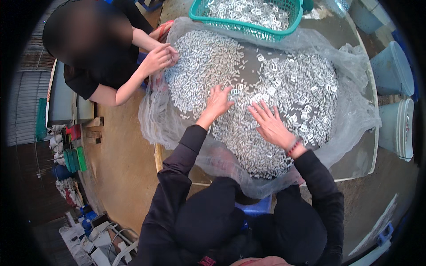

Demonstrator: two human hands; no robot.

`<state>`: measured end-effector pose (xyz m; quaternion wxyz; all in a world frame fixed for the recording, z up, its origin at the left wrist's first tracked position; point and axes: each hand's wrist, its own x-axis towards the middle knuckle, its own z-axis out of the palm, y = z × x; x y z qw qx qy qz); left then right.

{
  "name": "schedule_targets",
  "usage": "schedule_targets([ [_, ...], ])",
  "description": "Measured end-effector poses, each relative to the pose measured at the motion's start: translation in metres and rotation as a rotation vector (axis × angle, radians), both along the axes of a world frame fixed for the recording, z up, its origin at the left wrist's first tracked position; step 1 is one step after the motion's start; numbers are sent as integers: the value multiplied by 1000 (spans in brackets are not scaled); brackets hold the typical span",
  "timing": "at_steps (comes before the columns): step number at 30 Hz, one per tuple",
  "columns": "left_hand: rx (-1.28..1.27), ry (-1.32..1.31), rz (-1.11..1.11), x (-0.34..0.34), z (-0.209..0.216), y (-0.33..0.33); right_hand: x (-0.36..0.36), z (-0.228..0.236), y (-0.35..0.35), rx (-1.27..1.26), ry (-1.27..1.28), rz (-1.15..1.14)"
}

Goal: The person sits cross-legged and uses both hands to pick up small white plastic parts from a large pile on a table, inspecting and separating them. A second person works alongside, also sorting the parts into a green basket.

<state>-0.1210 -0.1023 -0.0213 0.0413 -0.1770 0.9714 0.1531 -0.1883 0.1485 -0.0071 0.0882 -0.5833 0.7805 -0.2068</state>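
Note:
A wide heap of small silvery oval pieces (248, 137) covers a translucent mesh sheet (350, 119) on the table. Among them lie several flat metal pieces with slots, like strap buckles (293, 118), mostly in the right part. My left hand (217, 102) rests on the middle of the heap, fingers spread, its thumb side near a few buckles. Just right of it my right hand (270, 124) lies palm down on the pieces with fingers stretched out. Neither hand visibly grips anything; what lies under the palms is hidden.
A green basket (248, 29) full of buckles stands at the table's far edge. At the far left a co-worker's hands (159, 57) meet over the heap's edge. Pale buckets (392, 68) stand right of the table. A blue stool (257, 207) shows between my legs.

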Motion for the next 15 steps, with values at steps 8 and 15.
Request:
schedule_targets([
  [8,166,45,141,78,-43,11,18,-50,9,138,-27,50],
  [15,183,122,145,80,-33,22,-13,-62,97,154,12,-118],
])
